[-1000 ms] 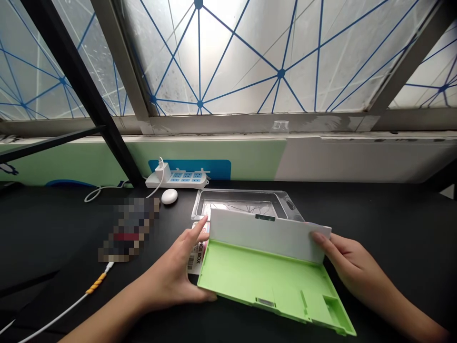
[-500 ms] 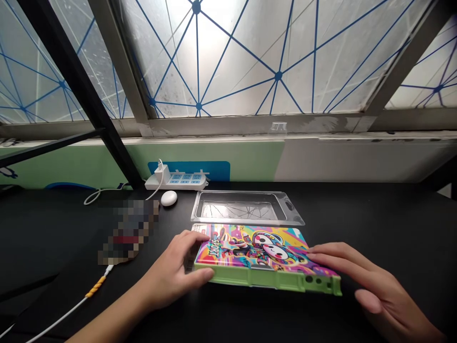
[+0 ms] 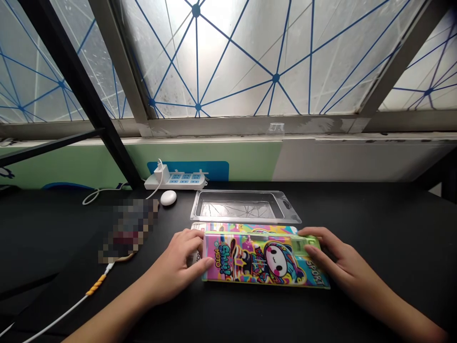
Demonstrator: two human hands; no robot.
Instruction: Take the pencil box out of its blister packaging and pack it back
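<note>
The pencil box (image 3: 259, 259) lies flat, long axis left-to-right, cartoon print up; the left hand (image 3: 174, 262) and right hand (image 3: 335, 257) clasp its ends, fingers slightly spread.

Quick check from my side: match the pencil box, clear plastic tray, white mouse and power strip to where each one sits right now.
Things:
1. pencil box
2. clear plastic tray
3. white mouse
4. power strip

Places:
A. left of the tray, in front of the strip
B. between the left hand and right hand
C. at the back of the black desk, by the wall
D. directly behind the pencil box

Pairs: 1-B, 2-D, 3-A, 4-C
</note>
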